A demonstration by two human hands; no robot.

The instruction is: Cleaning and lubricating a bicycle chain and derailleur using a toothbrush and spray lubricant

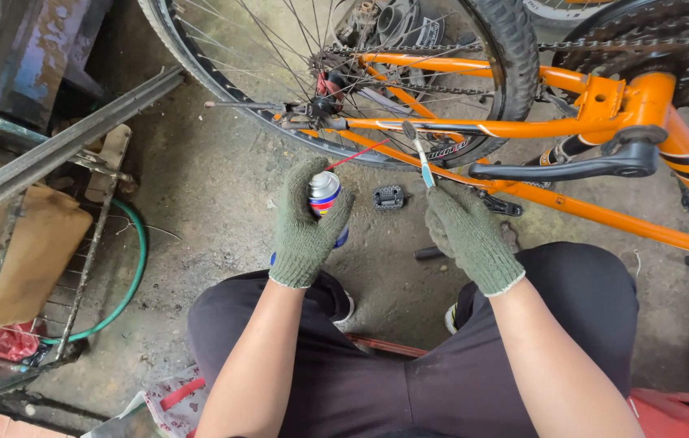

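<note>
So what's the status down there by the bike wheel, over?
Left hand gripping spray can, red straw aimed at rear hub. Right hand holding a small brush near the orange frame. Loose pedal on floor between hands.

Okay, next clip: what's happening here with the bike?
A person in green knit gloves crouches beside an upside-down orange bicycle on a concrete floor. The left hand grips a spray can whose thin red straw points up towards the rear wheel hub. The right hand holds a small brush upright near the frame. A loose black pedal lies on the floor between the hands.
</note>
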